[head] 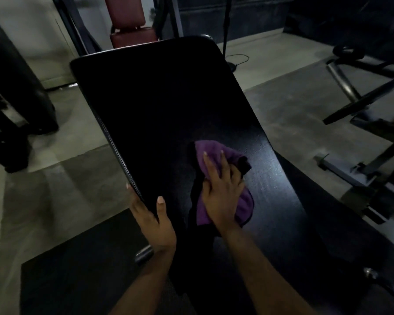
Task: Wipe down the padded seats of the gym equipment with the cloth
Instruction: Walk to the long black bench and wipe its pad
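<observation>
We start at the right hand. It lies palm down on the cloth, two fingers stretched forward over the purple fabric and the others bent into its folds, so it both presses and holds the bunch. The cloth is on the pad, in its near half and closer to the right edge than the left, with a dark fold trailing back beside the wrist.

The left hand clasps the pad's left edge near the close end, with the thumb laid on top and the fingers going under the stitched rim. We judge that it is steadying the pad.

The pad is black and dimly lit, and we cannot tell a wiped patch from an unwiped one. From where the cloth sits, we judge that the work is partway through this pad, and the far half up to the rounded far corners would need a pass unless it is already done.

Beyond the far edge stands a red seat, and a frame stands at the right. If their padding counts, much of the task remains.
</observation>
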Demonstrator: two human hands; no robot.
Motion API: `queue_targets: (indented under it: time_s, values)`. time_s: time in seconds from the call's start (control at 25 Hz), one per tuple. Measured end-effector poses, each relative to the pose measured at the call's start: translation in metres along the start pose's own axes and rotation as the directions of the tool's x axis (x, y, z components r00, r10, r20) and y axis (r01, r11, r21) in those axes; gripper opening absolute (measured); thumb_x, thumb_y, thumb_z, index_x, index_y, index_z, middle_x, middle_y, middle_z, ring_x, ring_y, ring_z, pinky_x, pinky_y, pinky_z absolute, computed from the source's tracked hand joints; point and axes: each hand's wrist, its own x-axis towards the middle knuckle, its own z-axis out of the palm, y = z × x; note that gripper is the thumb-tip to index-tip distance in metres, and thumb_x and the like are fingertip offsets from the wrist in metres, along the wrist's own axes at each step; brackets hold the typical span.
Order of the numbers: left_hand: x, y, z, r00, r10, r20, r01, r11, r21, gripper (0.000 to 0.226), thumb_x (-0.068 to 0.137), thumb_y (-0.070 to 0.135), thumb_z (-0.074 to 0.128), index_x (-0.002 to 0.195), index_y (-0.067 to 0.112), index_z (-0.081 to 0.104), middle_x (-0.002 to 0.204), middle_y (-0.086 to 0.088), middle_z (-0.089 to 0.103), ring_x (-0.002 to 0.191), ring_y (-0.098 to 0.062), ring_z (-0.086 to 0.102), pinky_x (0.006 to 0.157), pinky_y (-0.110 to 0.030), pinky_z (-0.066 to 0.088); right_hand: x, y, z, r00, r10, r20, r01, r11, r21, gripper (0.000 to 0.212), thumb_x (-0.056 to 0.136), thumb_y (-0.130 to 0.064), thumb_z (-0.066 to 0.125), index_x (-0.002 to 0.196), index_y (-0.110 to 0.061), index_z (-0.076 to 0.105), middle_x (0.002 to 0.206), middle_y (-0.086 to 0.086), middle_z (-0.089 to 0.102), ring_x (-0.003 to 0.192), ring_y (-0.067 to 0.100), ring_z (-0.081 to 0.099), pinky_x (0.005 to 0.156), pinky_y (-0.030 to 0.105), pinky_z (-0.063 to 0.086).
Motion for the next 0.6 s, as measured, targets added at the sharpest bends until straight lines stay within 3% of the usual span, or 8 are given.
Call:
queue_targets:
  time_s: [0.12, 0.2, 0.36, 0.4, 0.48, 0.52, 0.6]
  values:
    - [-0.002, 0.002, -0.004, 0.998, 0.06, 0.01, -0.06, 0.998, -0.001, 0.086, 0.087, 0.068, 0.032, 0.149, 0.011, 0.013, 0.154, 0.008, 0.013, 0.143, -0.005, 0.013, 0.113, -0.009, 0.011, -0.03, -0.014, 0.004, 0.971, -0.23, 0.061, 0.232, 0.973, -0.021, 0.062, 0.079, -0.036, 0.038, 0.14, -0.043, 0.027, 0.15, 0.0, 0.034, 0.126, 0.024, 0.028, 0.096, 0.06, 0.036]
    - [0.0, -0.001, -0.002, 1.0, 0.019, 0.015, -0.019, 1.0, 0.003, 0.093, 0.084, 0.073, 0.03, 0.149, 0.007, 0.017, 0.154, 0.002, 0.017, 0.143, -0.009, 0.018, 0.113, -0.01, 0.014, -0.051, -0.016, 0.005, 0.917, -0.383, 0.111, 0.385, 0.923, -0.004, 0.058, 0.08, -0.037, 0.04, 0.137, -0.042, 0.032, 0.149, -0.004, 0.031, 0.125, 0.021, 0.03, 0.097, 0.054, 0.037]
    - [-0.001, 0.001, -0.007, 0.96, -0.28, 0.001, 0.279, 0.955, -0.106, 0.096, 0.075, 0.079, 0.041, 0.145, 0.016, 0.027, 0.151, -0.011, 0.032, 0.139, -0.026, 0.033, 0.117, -0.048, 0.025, -0.07, -0.015, -0.012, 0.827, -0.53, 0.189, 0.49, 0.844, 0.219, 0.051, 0.075, -0.032, 0.042, 0.125, -0.039, 0.045, 0.136, -0.005, 0.051, 0.114, 0.017, 0.04, 0.093, 0.04, 0.043]
    - [0.002, 0.008, -0.012, 0.947, -0.32, 0.017, 0.319, 0.936, -0.15, 0.088, 0.077, 0.075, 0.044, 0.145, 0.02, 0.029, 0.151, -0.008, 0.032, 0.139, -0.024, 0.033, 0.117, -0.047, 0.024, -0.061, -0.012, -0.021, 0.844, -0.504, 0.184, 0.445, 0.849, 0.285, 0.054, 0.075, -0.029, 0.042, 0.128, -0.039, 0.044, 0.135, -0.005, 0.051, 0.117, 0.017, 0.042, 0.098, 0.035, 0.038]
    - [0.025, 0.028, -0.016, 0.936, -0.35, 0.031, 0.346, 0.9, -0.265, 0.074, 0.083, 0.06, 0.048, 0.145, 0.024, 0.03, 0.153, -0.003, 0.031, 0.14, -0.02, 0.031, 0.119, -0.042, 0.021, -0.021, 0.004, -0.038, 0.941, -0.287, 0.178, 0.206, 0.906, 0.369, 0.054, 0.079, -0.024, 0.043, 0.131, -0.036, 0.045, 0.137, 0.002, 0.05, 0.124, 0.025, 0.045, 0.106, 0.029, 0.027]
    - [0.044, 0.038, -0.013, 0.941, -0.337, 0.01, 0.327, 0.905, -0.271, 0.066, 0.09, 0.049, 0.047, 0.146, 0.02, 0.03, 0.153, -0.005, 0.031, 0.141, -0.021, 0.03, 0.119, -0.041, 0.021, 0.01, 0.016, -0.043, 0.98, -0.135, 0.143, 0.072, 0.922, 0.379, 0.053, 0.081, -0.023, 0.044, 0.133, -0.03, 0.047, 0.138, 0.007, 0.05, 0.126, 0.029, 0.044, 0.108, 0.031, 0.026]
    - [0.082, 0.058, -0.004, 0.942, -0.327, -0.071, 0.309, 0.931, -0.195, 0.054, 0.098, 0.027, 0.044, 0.146, 0.009, 0.028, 0.153, -0.011, 0.029, 0.142, -0.026, 0.028, 0.119, -0.036, 0.017, 0.071, 0.034, -0.047, 0.993, 0.079, 0.087, -0.099, 0.959, 0.266, 0.051, 0.088, -0.024, 0.046, 0.139, -0.02, 0.04, 0.145, 0.012, 0.041, 0.133, 0.034, 0.036, 0.107, 0.042, 0.028]
